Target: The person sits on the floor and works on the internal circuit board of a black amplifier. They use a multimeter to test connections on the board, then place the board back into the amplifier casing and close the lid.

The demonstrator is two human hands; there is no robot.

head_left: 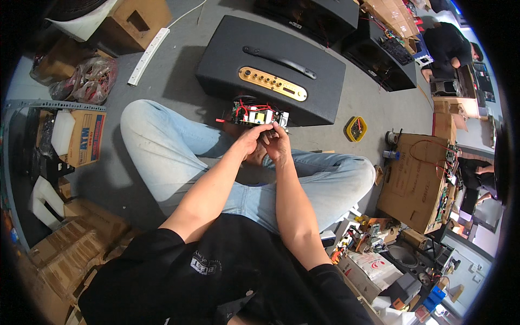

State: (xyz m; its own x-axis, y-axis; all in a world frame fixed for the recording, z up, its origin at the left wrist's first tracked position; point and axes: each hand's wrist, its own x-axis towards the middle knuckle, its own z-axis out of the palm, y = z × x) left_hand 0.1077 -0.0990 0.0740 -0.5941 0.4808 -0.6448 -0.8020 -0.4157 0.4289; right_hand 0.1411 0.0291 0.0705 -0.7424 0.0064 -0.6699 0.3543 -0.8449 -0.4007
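A circuit board (259,115) with red wires and white, yellow-green and silver parts is held up above my crossed legs. My left hand (250,142) grips its near edge, the fingertips reaching the lower middle. Close beside it, my right hand (278,145) is closed with thumb and fingers at the board's near right corner. The two hands almost meet, and their undersides are hidden. Just beyond the board stands a black speaker box (216,65) with a gold control panel (272,84), several knobs and a black carrying handle (279,63).
A yellow tray (356,129) of small parts lies on the floor at right. Farther right stands a large cardboard box (410,184). More black speakers (309,19) are at the back. A white power strip (149,57) lies at left. Other people (447,46) sit at far right.
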